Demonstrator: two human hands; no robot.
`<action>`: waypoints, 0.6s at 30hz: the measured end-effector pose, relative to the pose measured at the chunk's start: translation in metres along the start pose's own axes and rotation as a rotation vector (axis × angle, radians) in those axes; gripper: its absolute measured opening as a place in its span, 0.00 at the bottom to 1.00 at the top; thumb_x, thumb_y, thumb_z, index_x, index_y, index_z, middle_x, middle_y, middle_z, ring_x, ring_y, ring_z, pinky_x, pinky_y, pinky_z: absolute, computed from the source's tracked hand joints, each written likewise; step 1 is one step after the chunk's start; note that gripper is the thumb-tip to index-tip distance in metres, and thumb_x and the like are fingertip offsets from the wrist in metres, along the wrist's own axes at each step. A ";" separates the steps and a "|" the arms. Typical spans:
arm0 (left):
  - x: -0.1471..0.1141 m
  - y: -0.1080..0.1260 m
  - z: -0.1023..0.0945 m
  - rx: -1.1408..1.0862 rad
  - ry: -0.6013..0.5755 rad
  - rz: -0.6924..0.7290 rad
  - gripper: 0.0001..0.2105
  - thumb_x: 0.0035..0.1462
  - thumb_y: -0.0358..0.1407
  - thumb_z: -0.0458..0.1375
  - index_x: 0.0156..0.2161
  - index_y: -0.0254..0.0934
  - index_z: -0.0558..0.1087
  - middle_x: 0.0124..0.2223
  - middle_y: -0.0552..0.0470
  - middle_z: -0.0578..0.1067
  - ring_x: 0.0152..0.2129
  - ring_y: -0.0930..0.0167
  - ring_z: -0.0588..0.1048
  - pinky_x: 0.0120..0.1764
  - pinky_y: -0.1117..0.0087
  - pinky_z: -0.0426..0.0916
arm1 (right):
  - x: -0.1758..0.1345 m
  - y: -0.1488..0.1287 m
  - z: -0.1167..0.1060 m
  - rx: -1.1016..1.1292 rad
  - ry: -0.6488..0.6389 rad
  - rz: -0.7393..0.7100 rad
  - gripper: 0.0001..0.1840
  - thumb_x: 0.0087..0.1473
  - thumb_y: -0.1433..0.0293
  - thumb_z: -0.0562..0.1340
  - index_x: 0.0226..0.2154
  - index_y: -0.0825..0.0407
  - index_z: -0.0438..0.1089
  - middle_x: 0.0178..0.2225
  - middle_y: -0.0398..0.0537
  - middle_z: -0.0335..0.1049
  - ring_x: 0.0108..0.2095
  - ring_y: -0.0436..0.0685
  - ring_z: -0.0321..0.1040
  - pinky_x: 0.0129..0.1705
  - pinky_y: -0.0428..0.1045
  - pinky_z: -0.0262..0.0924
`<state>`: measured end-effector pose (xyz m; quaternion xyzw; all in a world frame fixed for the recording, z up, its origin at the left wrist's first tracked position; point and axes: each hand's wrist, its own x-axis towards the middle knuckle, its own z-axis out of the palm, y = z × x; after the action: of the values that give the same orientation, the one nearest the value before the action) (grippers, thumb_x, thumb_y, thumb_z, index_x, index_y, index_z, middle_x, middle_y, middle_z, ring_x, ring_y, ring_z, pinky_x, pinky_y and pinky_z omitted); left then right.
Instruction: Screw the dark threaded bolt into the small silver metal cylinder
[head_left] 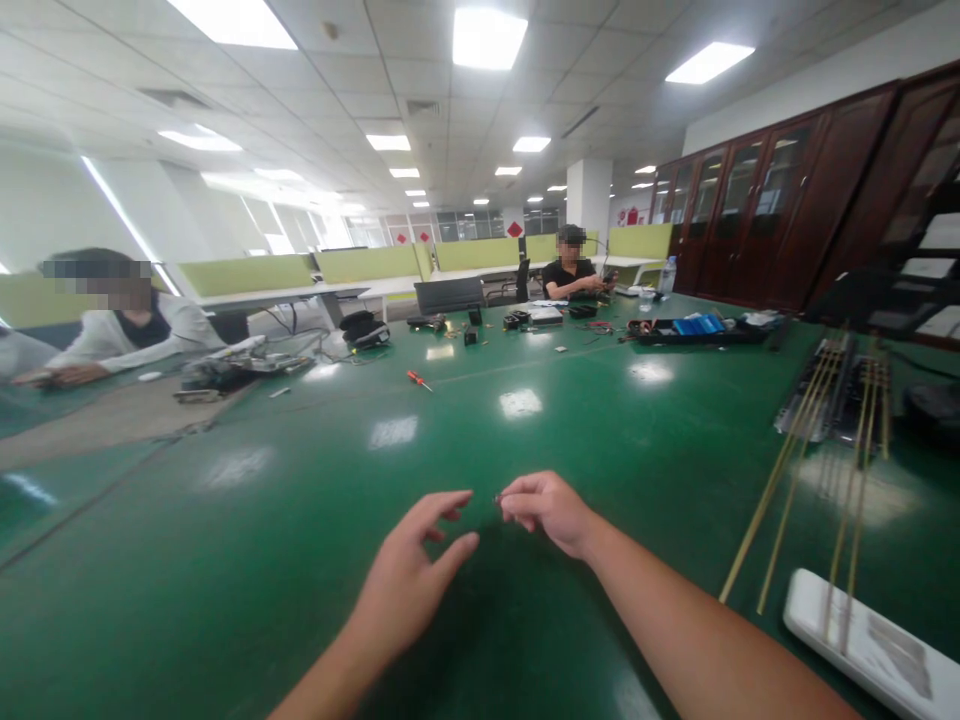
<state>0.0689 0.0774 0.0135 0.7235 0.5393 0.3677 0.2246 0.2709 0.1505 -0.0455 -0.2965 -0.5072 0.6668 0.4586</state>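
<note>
Over the green table (pixel 300 560) my left hand (pixel 416 560) is open, its thumb and fingers spread apart with nothing between them. Just right of it, my right hand (pixel 551 510) pinches a tiny dark object (pixel 498 500) between thumb and fingertips; it is too small to name. The object points toward my left fingertips, a short gap away. Farther up the table lies a screwdriver (pixel 418 379) with an orange-red handle, out of reach of both hands.
Thin yellowish sticks (pixel 780 480) lean over dark trays at the right, near a white device (pixel 870 640). A black tray (pixel 697 330) with blue items stands far right. Small electronic parts lie along the far side. One person (pixel 570 270) sits opposite, another (pixel 112 320) at left.
</note>
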 end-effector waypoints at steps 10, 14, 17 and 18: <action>0.030 -0.001 0.055 -0.222 -0.027 0.028 0.15 0.57 0.42 0.58 0.47 0.42 0.77 0.50 0.49 0.75 0.46 0.64 0.74 0.47 0.64 0.71 | 0.001 0.001 0.000 0.075 -0.059 0.018 0.13 0.41 0.62 0.69 0.23 0.57 0.74 0.20 0.43 0.66 0.19 0.47 0.56 0.20 0.45 0.43; 0.024 0.003 0.051 -0.220 -0.017 0.058 0.12 0.58 0.41 0.58 0.45 0.41 0.78 0.49 0.49 0.75 0.45 0.65 0.74 0.48 0.66 0.70 | 0.001 0.002 0.001 0.082 -0.098 0.024 0.13 0.42 0.62 0.69 0.24 0.57 0.74 0.21 0.44 0.68 0.20 0.48 0.57 0.21 0.45 0.45; 0.014 0.006 0.035 -0.207 -0.034 0.048 0.12 0.61 0.43 0.56 0.45 0.42 0.76 0.46 0.51 0.77 0.42 0.66 0.75 0.46 0.68 0.71 | 0.002 0.003 0.000 0.077 -0.099 0.019 0.13 0.43 0.62 0.69 0.24 0.57 0.75 0.21 0.45 0.70 0.18 0.47 0.57 0.21 0.45 0.45; 0.008 0.005 0.024 -0.182 -0.034 0.031 0.12 0.62 0.44 0.55 0.45 0.43 0.76 0.44 0.51 0.78 0.41 0.66 0.76 0.45 0.68 0.71 | 0.002 0.004 0.000 0.075 -0.096 0.020 0.13 0.43 0.63 0.69 0.25 0.58 0.75 0.21 0.46 0.71 0.18 0.46 0.56 0.21 0.45 0.44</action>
<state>0.0917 0.0848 0.0044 0.7144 0.4885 0.4063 0.2930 0.2691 0.1520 -0.0492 -0.2520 -0.5002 0.7033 0.4378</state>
